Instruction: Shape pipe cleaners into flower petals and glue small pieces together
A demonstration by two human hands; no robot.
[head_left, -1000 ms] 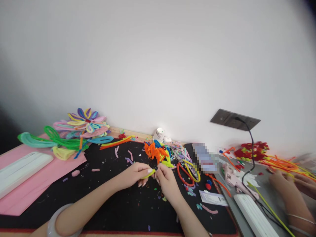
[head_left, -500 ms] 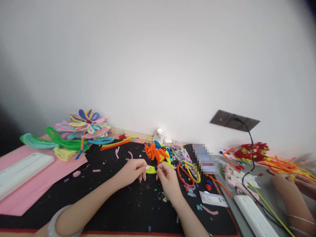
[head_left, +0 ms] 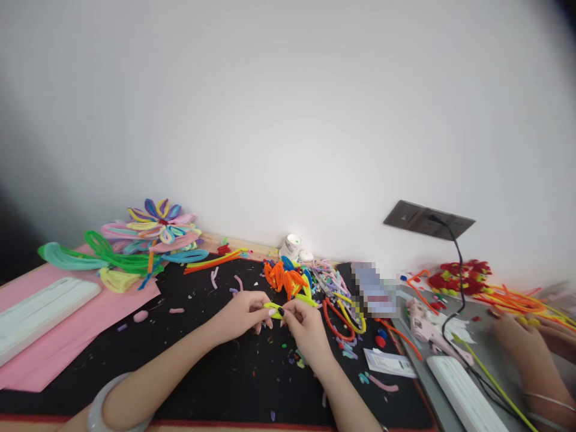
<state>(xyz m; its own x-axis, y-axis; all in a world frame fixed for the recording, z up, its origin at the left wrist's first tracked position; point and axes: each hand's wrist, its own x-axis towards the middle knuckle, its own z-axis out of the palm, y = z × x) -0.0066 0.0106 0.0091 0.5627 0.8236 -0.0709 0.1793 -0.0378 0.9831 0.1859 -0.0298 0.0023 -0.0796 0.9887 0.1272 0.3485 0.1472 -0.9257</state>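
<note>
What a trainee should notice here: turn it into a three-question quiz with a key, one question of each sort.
1. What do the left hand and right hand pinch between them? A) a red loop; B) a yellow-green piece; C) a white cable.
2. True or false: in the picture, the multicoloured flower is left of the white cup.
3. Fill in: the long white object at the left edge lies on a ____ sheet.

Key: 1. B; 2. True; 3. pink.
</note>
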